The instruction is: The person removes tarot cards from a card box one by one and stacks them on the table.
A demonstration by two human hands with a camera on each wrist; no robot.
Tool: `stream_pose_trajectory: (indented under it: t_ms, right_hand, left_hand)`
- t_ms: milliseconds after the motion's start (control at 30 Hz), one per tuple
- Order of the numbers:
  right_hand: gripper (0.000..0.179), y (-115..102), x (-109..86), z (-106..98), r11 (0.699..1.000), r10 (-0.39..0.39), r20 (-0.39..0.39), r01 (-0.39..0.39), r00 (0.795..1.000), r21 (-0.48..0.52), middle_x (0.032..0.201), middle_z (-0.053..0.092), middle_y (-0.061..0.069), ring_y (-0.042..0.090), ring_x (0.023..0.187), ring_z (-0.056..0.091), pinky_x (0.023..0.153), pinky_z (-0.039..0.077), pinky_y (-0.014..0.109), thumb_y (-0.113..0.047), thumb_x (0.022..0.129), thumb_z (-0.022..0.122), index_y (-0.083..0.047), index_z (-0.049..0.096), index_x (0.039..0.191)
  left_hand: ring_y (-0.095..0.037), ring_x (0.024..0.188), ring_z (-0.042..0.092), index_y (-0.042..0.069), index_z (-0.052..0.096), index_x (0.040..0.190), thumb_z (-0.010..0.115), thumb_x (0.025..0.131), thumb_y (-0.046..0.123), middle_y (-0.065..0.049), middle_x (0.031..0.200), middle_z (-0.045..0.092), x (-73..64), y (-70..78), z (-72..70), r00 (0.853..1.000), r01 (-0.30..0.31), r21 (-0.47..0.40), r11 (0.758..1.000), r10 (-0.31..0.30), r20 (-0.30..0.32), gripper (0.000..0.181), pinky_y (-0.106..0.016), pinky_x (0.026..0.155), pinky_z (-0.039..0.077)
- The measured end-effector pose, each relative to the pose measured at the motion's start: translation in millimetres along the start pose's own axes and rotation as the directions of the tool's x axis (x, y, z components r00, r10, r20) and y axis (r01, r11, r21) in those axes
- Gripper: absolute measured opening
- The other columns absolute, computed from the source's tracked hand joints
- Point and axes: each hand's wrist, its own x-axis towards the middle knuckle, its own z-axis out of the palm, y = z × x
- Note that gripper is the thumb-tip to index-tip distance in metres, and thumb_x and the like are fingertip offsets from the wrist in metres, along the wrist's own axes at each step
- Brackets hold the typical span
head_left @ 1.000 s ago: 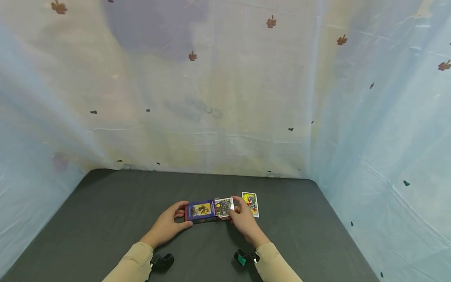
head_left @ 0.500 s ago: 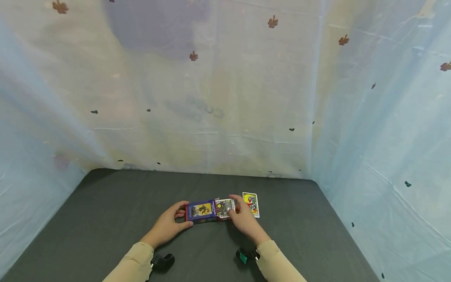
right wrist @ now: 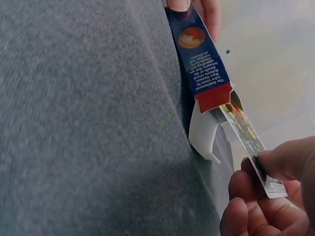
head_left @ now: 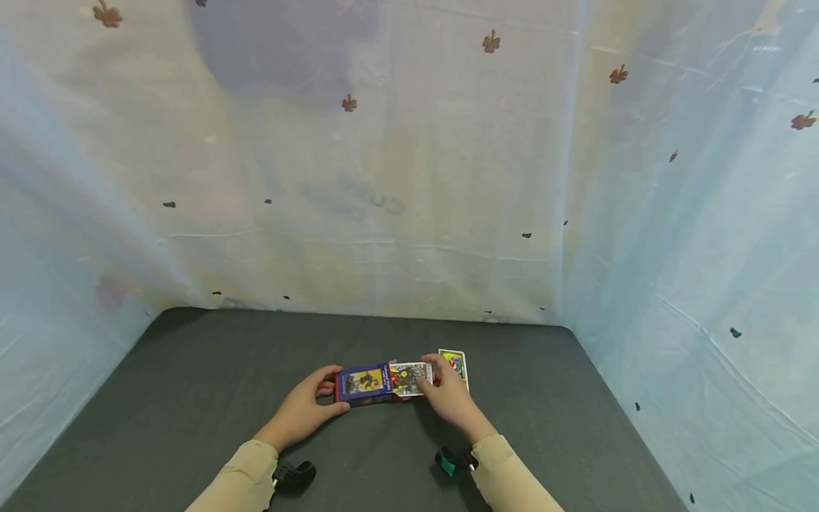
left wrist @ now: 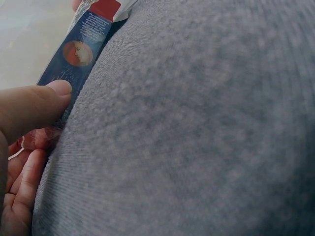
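Observation:
A blue card box [head_left: 363, 383] with a yellow picture on its face lies on the dark table, its end flap at the right. My left hand [head_left: 303, 405] grips its left end, thumb [left wrist: 60, 89] on the near side and fingers at the far edge. A picture card [head_left: 409, 378] sticks out of the box's right end, partly inside. My right hand [head_left: 451, 398] pinches the card's outer end between thumb [right wrist: 285, 160] and fingers. Behind that hand lies another card [head_left: 457, 361] with a yellow picture, partly covered by it.
The dark grey cloth [head_left: 224, 370] covers the table. Pale plastic sheeting [head_left: 397, 178] with small leaf marks hangs behind and at both sides. In the right wrist view, a white flap [right wrist: 203, 132] juts from the box's end. Black straps [head_left: 296, 476] sit at the wrists.
My right hand has moved slightly to the right, and more of the card shows outside the box. My left hand and the box have stayed in place.

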Motion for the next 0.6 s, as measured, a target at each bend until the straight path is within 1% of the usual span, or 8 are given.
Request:
stream_pose_trajectory:
  t_ms: [167, 333, 400, 600]
  right_hand:
    - [0.04, 1.6, -1.5, -2.5, 1.0, 0.019, 0.008, -0.019, 1.0, 0.0, 0.065, 0.046, -0.001, 0.011, 0.052, 0.039, 0.047, 0.035, 0.027, -0.017, 0.095, 0.063, -0.008, 0.05, 0.132]
    - [0.034, 4.2, -2.1, -4.4, 0.999, 0.032, 0.011, -0.032, 0.999, 0.014, 0.068, 0.05, -0.001, 0.011, 0.055, 0.042, 0.048, 0.037, 0.026, -0.018, 0.097, 0.061, -0.006, 0.052, 0.127]
    - [0.031, 5.5, -2.3, -4.6, 1.0, 0.026, 0.006, -0.026, 1.0, 0.012, 0.069, 0.05, 0.0, 0.012, 0.056, 0.043, 0.048, 0.038, 0.027, -0.017, 0.097, 0.061, -0.005, 0.053, 0.123]
    - [0.024, 9.6, -4.2, -4.8, 1.0, 0.019, 0.004, -0.019, 1.0, 0.002, 0.068, 0.045, 0.001, 0.013, 0.055, 0.041, 0.049, 0.037, 0.028, -0.017, 0.096, 0.062, -0.005, 0.057, 0.116]
  left_hand:
    - [-0.018, 0.11, 0.058, 0.024, 0.048, 0.14, 0.084, 0.076, 0.037, -0.003, 0.126, 0.057, 0.9, -1.0, 0.6, 1.0, 0.005, 0.002, 1.0, -0.005, 0.0, 0.075, -0.043, 0.092, 0.047]
    - [-0.017, 0.109, 0.058, 0.025, 0.048, 0.14, 0.084, 0.075, 0.038, -0.001, 0.125, 0.057, 1.4, -3.0, 1.4, 1.0, 0.01, 0.007, 1.0, -0.01, -0.003, 0.076, -0.042, 0.092, 0.048]
    - [-0.016, 0.109, 0.058, 0.026, 0.048, 0.14, 0.084, 0.074, 0.038, 0.0, 0.125, 0.057, 1.7, -2.9, 1.4, 1.0, 0.018, 0.006, 1.0, -0.018, -0.005, 0.076, -0.042, 0.092, 0.047]
    - [-0.018, 0.109, 0.059, 0.025, 0.048, 0.14, 0.084, 0.074, 0.041, -0.001, 0.125, 0.057, 0.3, -1.4, 2.3, 1.0, 0.01, 0.027, 1.0, -0.009, -0.019, 0.077, -0.044, 0.091, 0.048]
